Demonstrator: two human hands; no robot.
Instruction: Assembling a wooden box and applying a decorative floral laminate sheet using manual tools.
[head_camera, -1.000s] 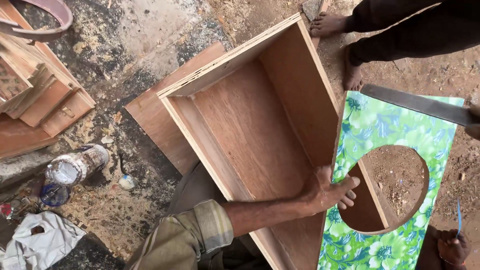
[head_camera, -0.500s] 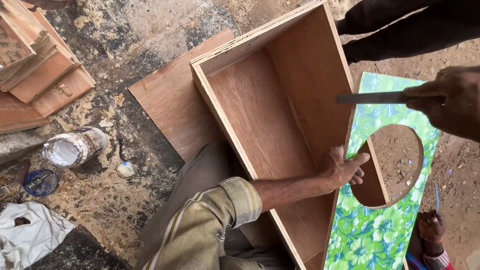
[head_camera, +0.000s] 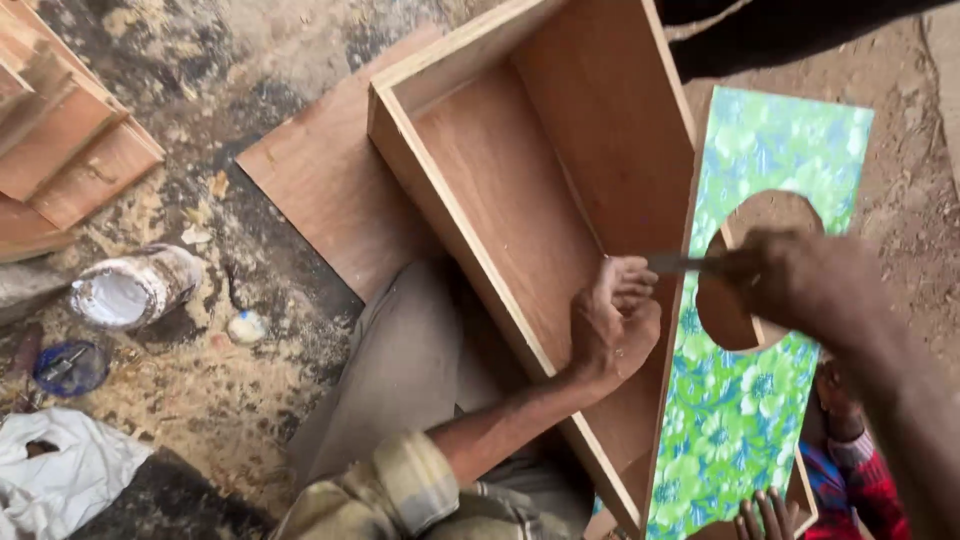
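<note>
An open plywood box (head_camera: 450, 215) lies on its back in front of me. My left hand (head_camera: 614, 315) is inside it, fingers curled, braced against the inner face of the right side wall. My right hand (head_camera: 800, 285) is blurred and grips a flat metal blade (head_camera: 680, 263), whose tip points at the top edge of that wall, just above my left fingers. Against the outside of the wall leans a green floral panel (head_camera: 740, 420) with a round hole cut in it.
A plywood board (head_camera: 320, 200) lies under the box. A paint-smeared tin (head_camera: 135, 285), a blue lid (head_camera: 70, 367) and a white cloth (head_camera: 60, 480) lie at left, with stacked wood pieces (head_camera: 60, 150) above. Another person's hand (head_camera: 765, 515) and red sleeve (head_camera: 870, 490) touch the panel's lower end.
My right hand has brought the blade down and left to the box wall's edge. My left hand's fingers have curled in from their spread hold. The view moved closer.
</note>
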